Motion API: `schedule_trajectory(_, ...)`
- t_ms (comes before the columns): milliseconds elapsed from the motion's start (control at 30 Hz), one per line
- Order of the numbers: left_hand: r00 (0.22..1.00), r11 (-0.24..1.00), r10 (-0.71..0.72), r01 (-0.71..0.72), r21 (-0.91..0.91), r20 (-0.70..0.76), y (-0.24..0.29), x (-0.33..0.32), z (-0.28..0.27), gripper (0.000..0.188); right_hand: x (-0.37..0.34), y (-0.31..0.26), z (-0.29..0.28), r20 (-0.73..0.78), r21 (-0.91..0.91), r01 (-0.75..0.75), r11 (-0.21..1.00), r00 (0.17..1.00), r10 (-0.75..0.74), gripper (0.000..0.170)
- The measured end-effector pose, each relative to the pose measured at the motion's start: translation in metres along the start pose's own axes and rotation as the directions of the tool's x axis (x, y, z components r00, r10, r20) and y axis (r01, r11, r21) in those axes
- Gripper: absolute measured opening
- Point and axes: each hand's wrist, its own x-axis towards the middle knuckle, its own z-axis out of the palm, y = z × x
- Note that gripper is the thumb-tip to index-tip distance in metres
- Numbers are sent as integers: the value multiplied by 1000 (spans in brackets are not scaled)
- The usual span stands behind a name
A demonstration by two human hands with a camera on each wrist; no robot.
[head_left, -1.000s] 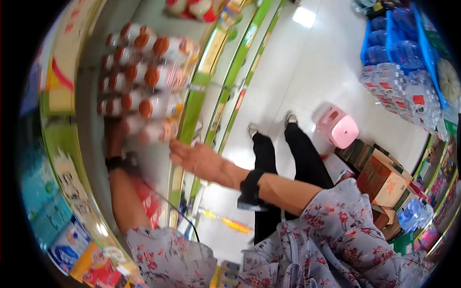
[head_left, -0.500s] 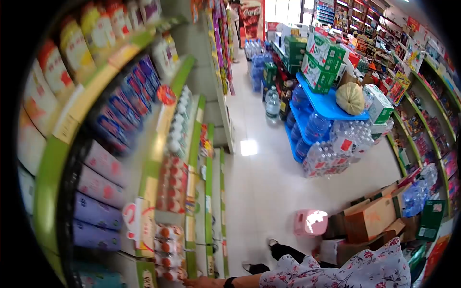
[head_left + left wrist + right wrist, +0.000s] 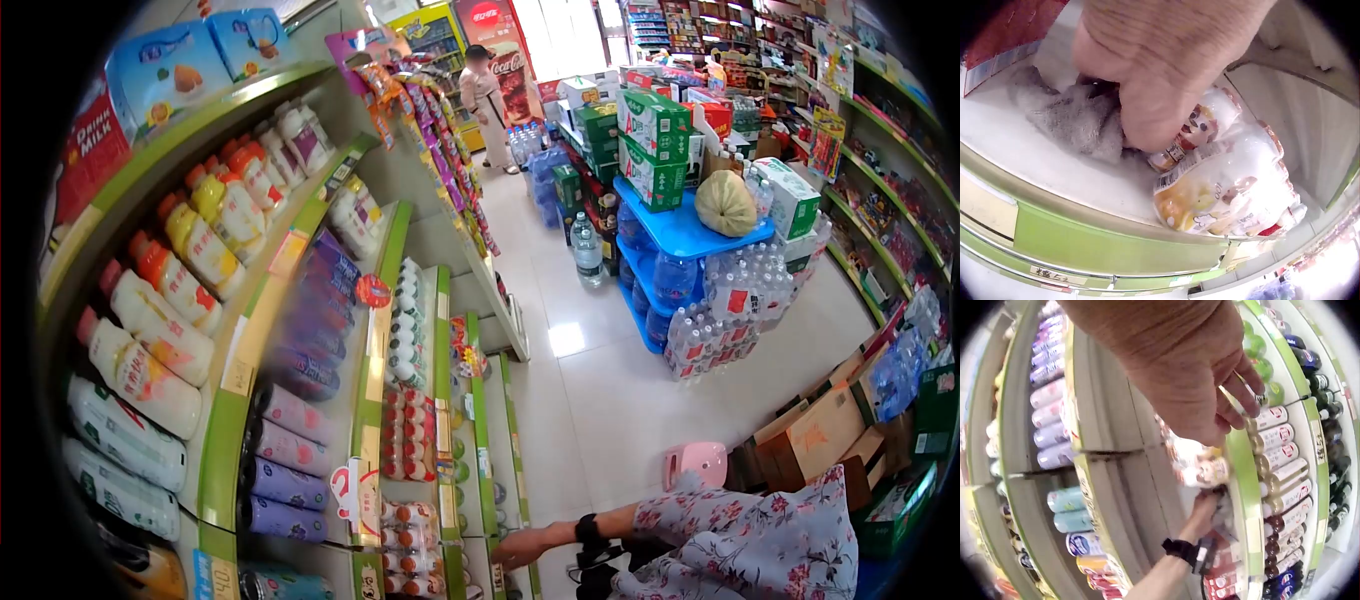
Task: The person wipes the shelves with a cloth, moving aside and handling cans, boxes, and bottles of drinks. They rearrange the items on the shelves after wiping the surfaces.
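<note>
On the pale shelf, my left hand grips a crumpled grey cloth, most of its fingers hidden beneath it. Close beside it lie shrink-wrapped packs of small bottles with printed cartoon faces. The right wrist view also shows the left hand, reaching over the shelf just below those packs; the head view leaves it out. My right hand hangs at the green shelf edge with loosely bent fingers, holding nothing. In the head view, the right hand is near the lower shelf edges.
A red box stands behind the cloth. Bottles in rows fill the shelf below. Across the aisle are a blue rack with water packs, a pink stool and cardboard boxes. A person stands far down the aisle.
The head view has swung up from the shelf and floor to look along the aisle. The left hand, visible a second ago beside the bottle packs, has left that view. The right hand now appears farther right.
</note>
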Motion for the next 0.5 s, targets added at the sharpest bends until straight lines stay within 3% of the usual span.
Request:
schedule_trajectory(33, 1000, 1000, 1, -1, -9, 4, 5, 1, 2, 44, -18, 0, -15, -95, 7, 31, 1000, 995, -30, 26)
schedule_trajectory(133, 1000, 999, 1, 0, -33, 9, 15, 4, 4, 45, -78, -22, -67, -206, 272, -109, 956, 964, 169, 29)
schedule_trajectory(167, 1000, 999, -3, 4, -46, 15, 18, 6, 6, 45, -98, -22, -77, -305, 163, -165, 973, 929, 209, 31)
schedule_trajectory(200, 1000, 998, -7, 8, -57, 14, 22, 10, 8, 45, -120, -30, -89, -353, 210, -208, 955, 895, 272, 31)
schedule_trajectory(400, 998, 992, -59, 61, -109, 18, 37, 20, 15, 46, -258, -7, -120, -672, 327, -289, 900, 598, 436, 33)
schedule_trajectory(500, 996, 987, -86, 87, -132, 13, 42, 21, 16, 46, -314, -16, -133, -760, 476, -201, 856, 396, 516, 31)
